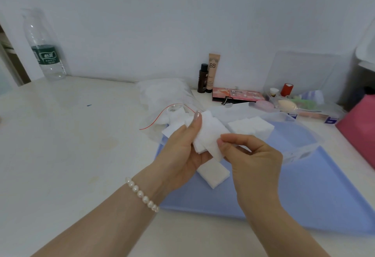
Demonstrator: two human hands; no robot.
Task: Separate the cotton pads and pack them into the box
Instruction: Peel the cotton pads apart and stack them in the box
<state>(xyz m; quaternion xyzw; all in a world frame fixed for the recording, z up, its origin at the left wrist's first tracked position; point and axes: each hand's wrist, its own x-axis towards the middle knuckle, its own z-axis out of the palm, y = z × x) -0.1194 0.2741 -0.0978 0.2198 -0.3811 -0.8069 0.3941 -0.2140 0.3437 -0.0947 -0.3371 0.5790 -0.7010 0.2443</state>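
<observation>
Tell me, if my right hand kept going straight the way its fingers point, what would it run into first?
The right hand points left, fingers pinching the cotton pads that the left hand grips. Going on, it would probably press those pads into the left hand's palm first, though depth is hard to judge here.

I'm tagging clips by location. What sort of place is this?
Probably a home dressing or vanity table: a BB cream tube, an eyeshadow palette and a makeup sponge stand along a plain white wall.
</observation>
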